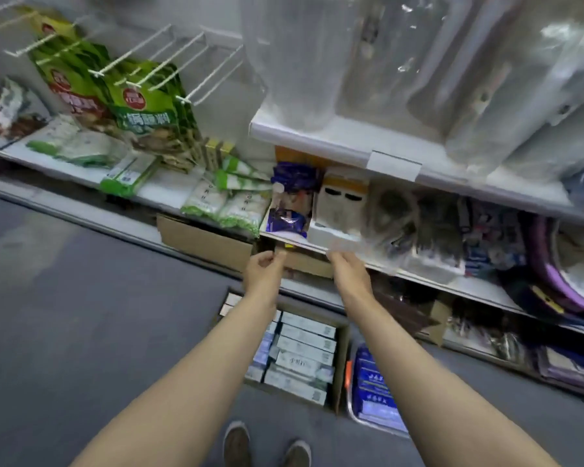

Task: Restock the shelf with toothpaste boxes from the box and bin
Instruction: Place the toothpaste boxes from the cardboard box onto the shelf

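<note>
An open cardboard box [340,358] stands on the floor below my arms, packed with several white and pale-blue toothpaste boxes [304,352]. To its right a grey bin [353,411] holds blue toothpaste boxes [371,382]. Both hands are raised to the front edge of the middle shelf [418,276]. My left hand [265,269] has loosely curled fingers and nothing visible in it. My right hand [348,266] reaches the shelf lip by a blurred white box [332,230]; its fingertips are smeared by motion.
On that shelf stand a purple packet [287,217], an orange-and-white carton [343,197] and dark cables. Green snack bags [149,112] hang on hooks at left. A cardboard carton [199,235] sits under the left shelf. My shoes [267,446] are on grey floor.
</note>
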Tool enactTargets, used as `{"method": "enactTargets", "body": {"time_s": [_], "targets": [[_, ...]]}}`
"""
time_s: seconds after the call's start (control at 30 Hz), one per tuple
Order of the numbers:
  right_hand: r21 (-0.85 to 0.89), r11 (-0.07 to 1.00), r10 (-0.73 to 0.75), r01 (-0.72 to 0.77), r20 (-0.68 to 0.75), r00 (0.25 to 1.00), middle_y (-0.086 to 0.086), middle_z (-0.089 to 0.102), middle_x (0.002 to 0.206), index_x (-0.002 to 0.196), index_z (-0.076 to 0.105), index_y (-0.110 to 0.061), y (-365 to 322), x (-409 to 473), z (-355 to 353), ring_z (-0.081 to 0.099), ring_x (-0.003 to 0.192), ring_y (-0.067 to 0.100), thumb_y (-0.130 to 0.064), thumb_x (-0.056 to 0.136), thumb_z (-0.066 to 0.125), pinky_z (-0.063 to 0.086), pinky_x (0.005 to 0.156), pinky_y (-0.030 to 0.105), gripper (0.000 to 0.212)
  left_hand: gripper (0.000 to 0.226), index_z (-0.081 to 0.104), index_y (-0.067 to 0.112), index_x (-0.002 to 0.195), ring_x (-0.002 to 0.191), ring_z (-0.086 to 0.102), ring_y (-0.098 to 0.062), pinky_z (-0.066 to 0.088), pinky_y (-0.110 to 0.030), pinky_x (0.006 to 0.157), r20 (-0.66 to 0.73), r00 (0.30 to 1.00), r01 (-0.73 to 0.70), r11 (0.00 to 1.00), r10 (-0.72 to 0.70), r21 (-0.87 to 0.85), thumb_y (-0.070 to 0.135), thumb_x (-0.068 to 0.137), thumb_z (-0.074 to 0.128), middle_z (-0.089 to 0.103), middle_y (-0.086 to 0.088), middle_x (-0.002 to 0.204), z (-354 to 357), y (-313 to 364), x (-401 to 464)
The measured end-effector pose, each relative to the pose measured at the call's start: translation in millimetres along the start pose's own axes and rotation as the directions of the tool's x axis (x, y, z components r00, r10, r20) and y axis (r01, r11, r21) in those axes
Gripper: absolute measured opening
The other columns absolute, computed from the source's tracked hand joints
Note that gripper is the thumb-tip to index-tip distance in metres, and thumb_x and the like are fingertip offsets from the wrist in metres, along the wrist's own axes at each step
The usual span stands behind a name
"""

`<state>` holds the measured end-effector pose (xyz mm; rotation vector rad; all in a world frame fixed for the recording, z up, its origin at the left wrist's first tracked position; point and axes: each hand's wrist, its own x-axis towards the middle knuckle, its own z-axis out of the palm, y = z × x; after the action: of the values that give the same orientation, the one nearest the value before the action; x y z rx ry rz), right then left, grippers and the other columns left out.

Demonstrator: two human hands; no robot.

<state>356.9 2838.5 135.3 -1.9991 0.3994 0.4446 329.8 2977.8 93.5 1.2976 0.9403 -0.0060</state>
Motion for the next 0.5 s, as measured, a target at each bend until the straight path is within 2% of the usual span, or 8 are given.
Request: {"method": "enactTargets", "body": {"time_s": [0.13, 0.23, 0.27, 0.33, 0.4, 0.47, 0.5], "targets": [[-0.057, 0.992, 0.115, -0.111, 0.075, 0.991, 0.013, 0.064, 0.119, 0.109, 0.065, -0.012, 68.1, 35.5, 48.3, 0.054, 0.106, 0.025, -0.033, 0.102, 0.050, 0.040, 0.092, 0.035, 0.027, 0.027, 0.060, 0.018, 0.116, 0.106, 0.060, -0.025, 0.050, -0.038, 0.095, -0.053, 0.982, 0.182, 0.983, -0.180, 0.029, 0.032, 0.094, 0.068, 0.060, -0.002, 0.116, -25.6, -79.1, 45.3], [-0.107, 0.971, 0.225, -0.214, 0.111, 0.968, 0.025, 0.061, 0.125, 0.110, 0.065, 0.002, 127.9, 58.5, 85.7, 0.056, 0.114, 0.035, -0.031, 0.103, 0.050, 0.041, 0.093, 0.039, 0.037, 0.037, 0.062, 0.006, 0.121, 0.110, 0.061, -0.031, 0.051, -0.037, 0.093, -0.109, 0.963, 0.253, 0.966, -0.247, 0.050, 0.030, 0.094, 0.069, 0.064, -0.015, 0.122, -42.7, -144.5, 78.1], [-0.107, 0.960, 0.270, -0.258, 0.122, 0.955, 0.027, 0.059, 0.126, 0.110, 0.064, 0.003, 147.2, 64.6, 97.2, 0.056, 0.110, 0.037, -0.030, 0.103, 0.050, 0.042, 0.090, 0.038, 0.037, 0.039, 0.062, 0.004, 0.122, 0.113, 0.060, -0.032, 0.050, -0.037, 0.095, -0.128, 0.953, 0.283, 0.958, -0.275, 0.045, 0.029, 0.093, 0.070, 0.062, -0.018, 0.125, -48.5, -164.8, 86.4], [-0.106, 0.938, 0.342, -0.330, 0.136, 0.930, 0.017, 0.062, 0.130, 0.110, 0.065, -0.008, 190.5, 79.9, 118.9, 0.055, 0.102, 0.029, -0.032, 0.102, 0.053, 0.036, 0.083, 0.030, 0.028, 0.038, 0.061, 0.007, 0.121, 0.111, 0.060, -0.028, 0.049, -0.044, 0.103, -0.154, 0.924, 0.357, 0.934, -0.350, 0.021, 0.030, 0.093, 0.071, 0.061, -0.014, 0.126, -59.4, -206.7, 101.7], [-0.140, 0.919, 0.388, -0.369, 0.147, 0.910, 0.010, 0.062, 0.130, 0.114, 0.064, -0.013, 233.8, 94.1, 138.6, 0.055, 0.102, 0.024, -0.033, 0.102, 0.052, 0.033, 0.083, 0.026, 0.027, 0.040, 0.061, 0.010, 0.122, 0.107, 0.060, -0.027, 0.049, -0.048, 0.104, -0.180, 0.895, 0.417, 0.909, -0.407, 0.021, 0.033, 0.092, 0.072, 0.061, -0.012, 0.127, -66.8, -245.9, 116.7], [-0.150, 0.893, 0.444, -0.424, 0.144, 0.884, 0.007, 0.059, 0.136, 0.118, 0.063, -0.017, 271.2, 105.9, 154.9, 0.053, 0.111, 0.024, -0.035, 0.102, 0.052, 0.041, 0.093, 0.028, 0.026, 0.041, 0.061, 0.013, 0.121, 0.109, 0.061, -0.031, 0.050, -0.050, 0.102, -0.205, 0.862, 0.478, 0.878, -0.464, 0.020, 0.037, 0.090, 0.072, 0.062, -0.013, 0.126, -70.3, -278.5, 131.1], [-0.141, 0.876, 0.478, -0.460, 0.146, 0.866, 0.007, 0.057, 0.139, 0.124, 0.063, -0.015, 288.7, 112.3, 162.5, 0.053, 0.117, 0.026, -0.035, 0.102, 0.052, 0.045, 0.100, 0.034, 0.031, 0.040, 0.061, 0.014, 0.120, 0.109, 0.061, -0.032, 0.051, -0.050, 0.101, -0.212, 0.849, 0.500, 0.866, -0.484, 0.025, 0.039, 0.090, 0.072, 0.063, -0.014, 0.123, -70.3, -292.2, 138.9]]}}
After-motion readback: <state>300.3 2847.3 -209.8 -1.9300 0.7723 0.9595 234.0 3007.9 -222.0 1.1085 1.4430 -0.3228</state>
